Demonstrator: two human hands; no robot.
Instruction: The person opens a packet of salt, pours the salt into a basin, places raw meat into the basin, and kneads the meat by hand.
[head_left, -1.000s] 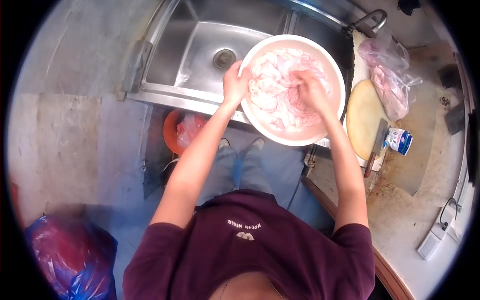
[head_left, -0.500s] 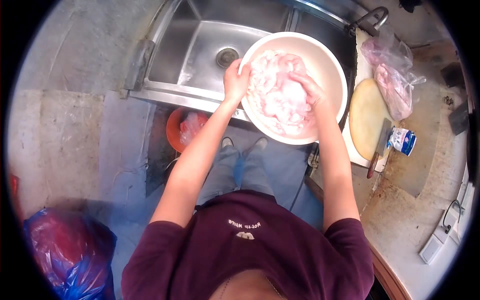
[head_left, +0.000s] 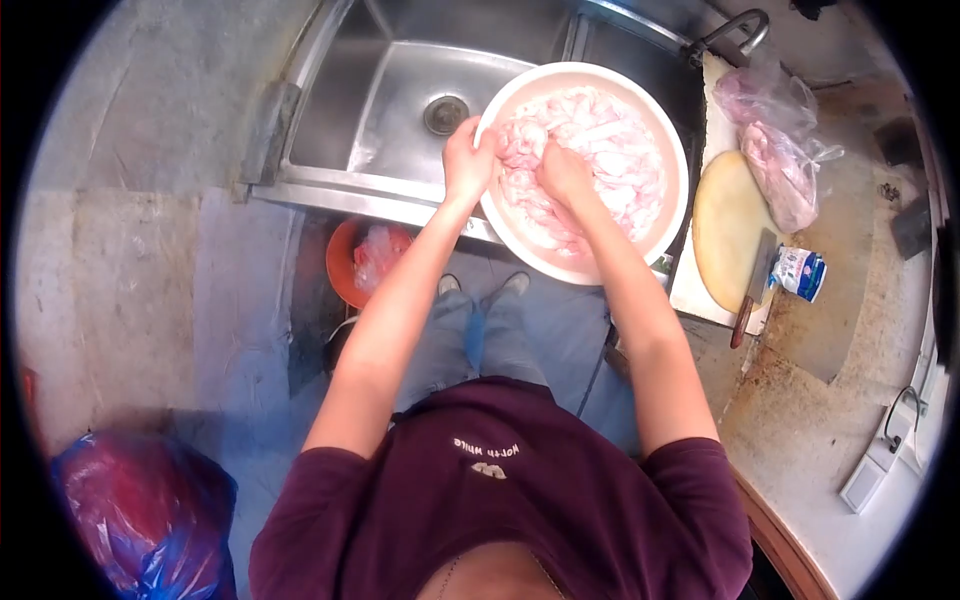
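A large white basin (head_left: 672,195) rests over the right part of the sink and its front edge. Pale pink raw meat pieces (head_left: 625,165), perhaps chicken, fill the bottom of it. At the basin's left rim, my left hand (head_left: 468,160) is closed round the edge, thumb to the inside. My right hand (head_left: 565,172) is down in the meat left of the basin's middle, its fingers curled into the pieces and the fingertips hidden among them.
The steel sink (head_left: 400,120) with its drain lies to the left. On the right are a round cutting board (head_left: 730,220), a cleaver (head_left: 757,285), a blue-white packet (head_left: 798,274) and bagged meat (head_left: 780,175). An orange bucket (head_left: 345,270) stands below.
My right hand has moved left through the meat, from the basin's right side, and its fingers have curled in. The meat now spreads farther right. My left hand stays on the rim.
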